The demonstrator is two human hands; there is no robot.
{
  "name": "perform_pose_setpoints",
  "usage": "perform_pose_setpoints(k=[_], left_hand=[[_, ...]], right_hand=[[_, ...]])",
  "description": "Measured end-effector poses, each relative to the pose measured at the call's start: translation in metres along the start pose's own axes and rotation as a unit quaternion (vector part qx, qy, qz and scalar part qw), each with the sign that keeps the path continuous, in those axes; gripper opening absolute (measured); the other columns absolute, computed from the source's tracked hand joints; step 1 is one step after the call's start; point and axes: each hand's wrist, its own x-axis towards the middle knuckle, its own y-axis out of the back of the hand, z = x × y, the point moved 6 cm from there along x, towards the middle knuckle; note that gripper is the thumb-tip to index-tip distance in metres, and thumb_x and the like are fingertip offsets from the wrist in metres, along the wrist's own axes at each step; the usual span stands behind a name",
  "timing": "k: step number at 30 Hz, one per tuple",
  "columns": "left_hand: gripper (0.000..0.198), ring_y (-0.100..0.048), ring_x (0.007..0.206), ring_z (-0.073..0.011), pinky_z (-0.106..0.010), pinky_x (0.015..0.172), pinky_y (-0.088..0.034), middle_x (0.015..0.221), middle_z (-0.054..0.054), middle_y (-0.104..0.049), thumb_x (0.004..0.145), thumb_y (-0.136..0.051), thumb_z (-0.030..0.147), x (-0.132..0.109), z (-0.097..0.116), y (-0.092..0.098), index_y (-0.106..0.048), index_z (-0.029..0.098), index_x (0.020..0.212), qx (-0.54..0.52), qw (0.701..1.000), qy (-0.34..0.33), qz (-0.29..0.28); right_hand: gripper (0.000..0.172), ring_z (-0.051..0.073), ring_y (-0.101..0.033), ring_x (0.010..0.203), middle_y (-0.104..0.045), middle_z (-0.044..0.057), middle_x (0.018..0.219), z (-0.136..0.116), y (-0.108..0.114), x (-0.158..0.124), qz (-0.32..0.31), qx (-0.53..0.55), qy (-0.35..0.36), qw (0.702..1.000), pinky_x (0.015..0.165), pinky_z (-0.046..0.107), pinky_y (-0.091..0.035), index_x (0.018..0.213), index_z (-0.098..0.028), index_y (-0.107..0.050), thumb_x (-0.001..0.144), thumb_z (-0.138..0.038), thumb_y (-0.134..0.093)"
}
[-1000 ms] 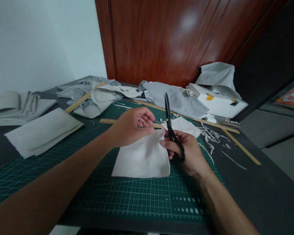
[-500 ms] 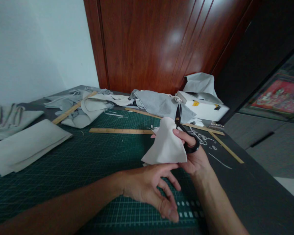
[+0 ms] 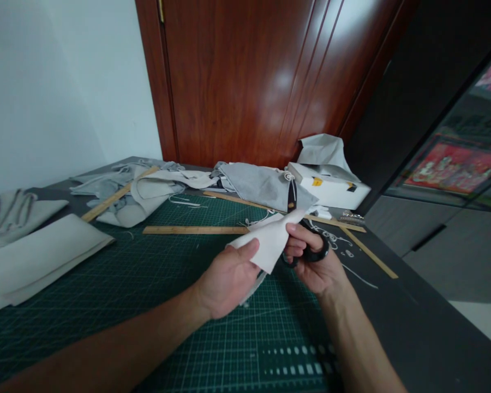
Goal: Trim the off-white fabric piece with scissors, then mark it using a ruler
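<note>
A small piece of white fabric (image 3: 270, 243) is held between both hands above the green cutting mat (image 3: 175, 316). My left hand (image 3: 231, 278) is closed on its left edge, thumb on top and the fingers hidden underneath. With thumb and fingers, my right hand (image 3: 313, 256) pinches the fabric's right side. The same hand also holds black-handled scissors (image 3: 292, 199), whose blades point away from me, looking closed. A second strip of pale cloth hangs below the fabric near my left hand.
Wooden rulers (image 3: 196, 230) lie across the mat. Folded off-white cloth (image 3: 45, 256) lies at left, with grey fabric scraps (image 3: 253, 183) along the back. A white box (image 3: 331, 188) stands at back right, near loose white cord (image 3: 331, 237) and a wooden strip (image 3: 370, 254).
My left hand has turned and moved up from below the fabric, closing on its left edge. The fabric has swung from upright to slanted. The right hand still holds scissors and fabric.
</note>
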Motion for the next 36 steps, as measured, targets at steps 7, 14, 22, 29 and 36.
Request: perform_pose_setpoints(k=[7, 14, 22, 29, 36], left_hand=[[0.027, -0.071, 0.128, -0.0349, -0.045, 0.117, -0.053, 0.118, -0.018, -0.082, 0.092, -0.076, 0.021, 0.002, 0.029, -0.001, -0.08, 0.005, 0.114, -0.056, 0.995, -0.038, 0.074], [0.02, -0.08, 0.102, -0.0271, -0.034, 0.094, -0.064, 0.11, -0.017, -0.084, 0.09, -0.077, 0.015, -0.002, 0.033, 0.011, -0.081, 0.006, 0.107, -0.021, 0.993, -0.024, 0.115], [0.028, -0.079, 0.093, -0.0254, -0.034, 0.085, -0.064, 0.106, -0.015, -0.085, 0.073, -0.089, 0.007, -0.009, 0.034, 0.014, -0.083, 0.006, 0.101, 0.052, 0.987, -0.012, 0.149], [0.045, -0.079, 0.101, -0.0304, -0.043, 0.098, -0.061, 0.107, -0.012, -0.084, 0.069, -0.088, 0.006, -0.013, 0.036, 0.011, -0.08, 0.011, 0.113, 0.026, 0.987, -0.047, 0.154], [0.062, -0.075, 0.12, -0.0359, -0.051, 0.115, -0.054, 0.112, -0.012, -0.084, 0.077, -0.077, 0.007, -0.022, 0.045, -0.001, -0.072, 0.015, 0.138, -0.013, 0.991, -0.056, 0.122]], right_hand=[[0.041, -0.001, -0.037, 0.045, -0.053, -0.012, 0.061, 0.004, 0.001, 0.001, -0.005, -0.031, 0.023, 0.999, 0.035, 0.007, -0.04, 0.08, -0.012, -0.072, 0.059, -0.012, -0.107], [0.041, 0.0, -0.035, 0.045, -0.052, -0.011, 0.059, 0.007, -0.001, 0.003, -0.006, -0.086, 0.039, 0.996, 0.036, 0.009, -0.038, 0.074, -0.013, -0.07, 0.059, -0.018, -0.107], [0.037, 0.003, -0.036, 0.044, -0.049, -0.011, 0.05, 0.013, 0.0, 0.002, -0.011, -0.145, 0.063, 0.987, 0.038, 0.012, -0.037, 0.073, -0.014, -0.072, 0.059, -0.018, -0.105], [0.037, 0.004, -0.035, 0.045, -0.048, -0.011, 0.052, 0.018, -0.004, 0.002, -0.012, -0.15, 0.076, 0.986, 0.038, 0.013, -0.037, 0.071, -0.016, -0.069, 0.06, -0.019, -0.104], [0.035, 0.004, -0.035, 0.046, -0.049, -0.01, 0.055, 0.02, -0.01, -0.002, -0.021, -0.143, 0.076, 0.987, 0.038, 0.014, -0.038, 0.079, -0.014, -0.075, 0.059, -0.018, -0.103]])
